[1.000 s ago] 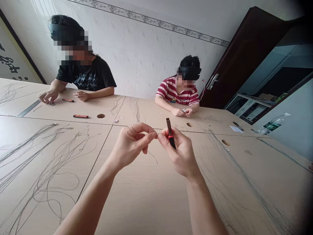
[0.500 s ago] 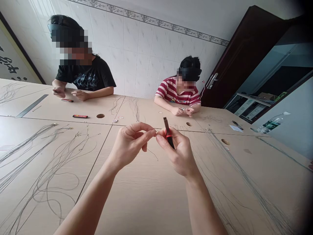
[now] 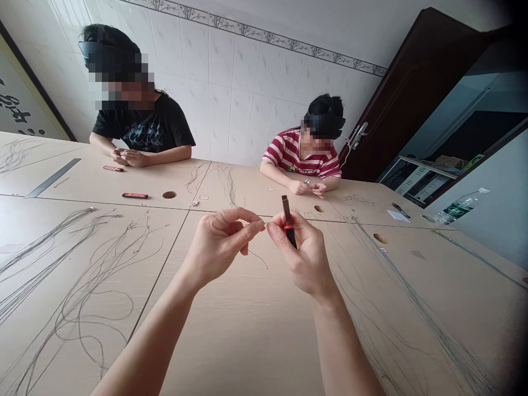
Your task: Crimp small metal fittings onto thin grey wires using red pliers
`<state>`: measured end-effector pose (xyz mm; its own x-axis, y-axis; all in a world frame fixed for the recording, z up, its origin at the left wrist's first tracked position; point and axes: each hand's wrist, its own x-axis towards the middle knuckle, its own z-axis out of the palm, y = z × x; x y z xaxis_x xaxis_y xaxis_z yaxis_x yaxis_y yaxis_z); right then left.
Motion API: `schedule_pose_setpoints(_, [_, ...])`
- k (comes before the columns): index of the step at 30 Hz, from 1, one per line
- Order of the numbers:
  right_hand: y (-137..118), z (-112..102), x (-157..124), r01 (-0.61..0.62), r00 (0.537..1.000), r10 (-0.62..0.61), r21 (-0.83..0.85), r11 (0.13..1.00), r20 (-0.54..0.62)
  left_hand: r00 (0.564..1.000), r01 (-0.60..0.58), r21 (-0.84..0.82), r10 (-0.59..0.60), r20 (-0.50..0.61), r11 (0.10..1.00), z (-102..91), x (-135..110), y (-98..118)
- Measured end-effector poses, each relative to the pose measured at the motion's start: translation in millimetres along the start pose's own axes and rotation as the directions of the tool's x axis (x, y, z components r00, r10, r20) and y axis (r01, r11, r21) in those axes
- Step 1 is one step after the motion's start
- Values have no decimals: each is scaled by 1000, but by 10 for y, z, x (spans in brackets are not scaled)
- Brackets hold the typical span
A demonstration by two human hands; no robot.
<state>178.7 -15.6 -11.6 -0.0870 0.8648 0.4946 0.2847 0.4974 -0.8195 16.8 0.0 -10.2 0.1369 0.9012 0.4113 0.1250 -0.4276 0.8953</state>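
Note:
My left hand [image 3: 220, 242] is raised over the light wooden table [image 3: 247, 330], its thumb and forefinger pinched on a thin grey wire [image 3: 259, 257] whose loose end hangs down toward the tabletop. My right hand [image 3: 303, 256] is close beside it, fingertips almost touching the left ones. It grips a small dark tool with a red band [image 3: 288, 221], which points upward. Its thumb and forefinger also pinch at the wire's end.
Loose wires [image 3: 82, 275] spread over the table at left, and a straight bundle [image 3: 412, 308] runs along the right. Two people sit across the table, one in a black shirt [image 3: 144, 129], one in red stripes [image 3: 303, 157]. A water bottle [image 3: 460, 209] lies at far right.
My hands stay nearly still; the tool tips slightly more upright. The person in black has drawn both hands together.

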Motion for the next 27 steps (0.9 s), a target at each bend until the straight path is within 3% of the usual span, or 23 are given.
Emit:
schedule_pose_setpoints(7, [4,-56,10,6,995,-12,-54,999,-100,1000,5,44,-4,-17,999,11,9,20])
schedule_pose_setpoints(21, [-29,-47,-4,11,1000,-11,-72,997,-4,999,-52,94,52,13,994,7,-15,25])
schedule_pose_setpoints(27, [1,-41,12,37,999,-38,-14,999,-12,999,-6,-15,6,47,1000,28,12,19])
